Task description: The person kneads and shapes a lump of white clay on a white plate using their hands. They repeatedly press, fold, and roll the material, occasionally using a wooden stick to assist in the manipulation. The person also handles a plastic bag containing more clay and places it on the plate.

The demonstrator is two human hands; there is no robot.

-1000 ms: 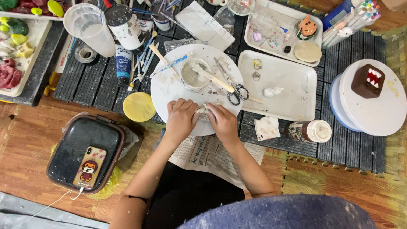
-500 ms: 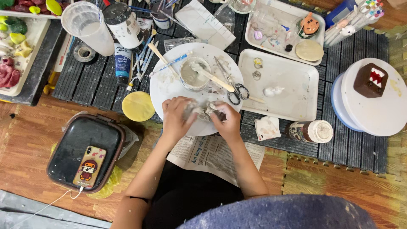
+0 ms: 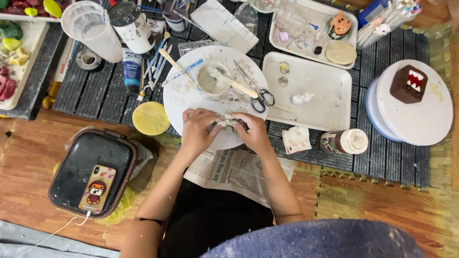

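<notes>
Working at the centre of the frame: left hand (image 3: 198, 131) and right hand (image 3: 253, 134), both with fingers curled and closed on a small grey clay lump (image 3: 227, 123) held between them. The lump sits over the lower edge of a round white plate (image 3: 184, 95), just above a sheet of newspaper (image 3: 234, 172) spread on the person's lap.

On the plate: small bowl of grey slip (image 3: 211, 80) with a wooden stick (image 3: 234, 83) resting across it; scissors (image 3: 258, 95) at the plate's right edge.

Right of the plate: white rectangular tray (image 3: 325, 102) carrying a small white figure (image 3: 302, 99). Lower right of it, a crumpled white scrap (image 3: 296, 139) and a brown jar with white lid (image 3: 343, 141) lying on its side. Far right: white turntable (image 3: 420, 122) bearing a brown block figure with a toothed red mouth (image 3: 407, 84).

Upper centre-right: second white tray (image 3: 296, 38) with small oddments, an orange cat-like figure (image 3: 340, 24) and a tan disc (image 3: 340, 52).

Upper left: clear plastic cup (image 3: 91, 28), white paint-stained bottle (image 3: 131, 27), blue paint tube (image 3: 130, 71), tape roll (image 3: 88, 60).

Lower left: yellow disc (image 3: 151, 118) just beside the plate; dark lidded case (image 3: 91, 169) with a phone (image 3: 97, 188) lying on top, white cable attached.
</notes>
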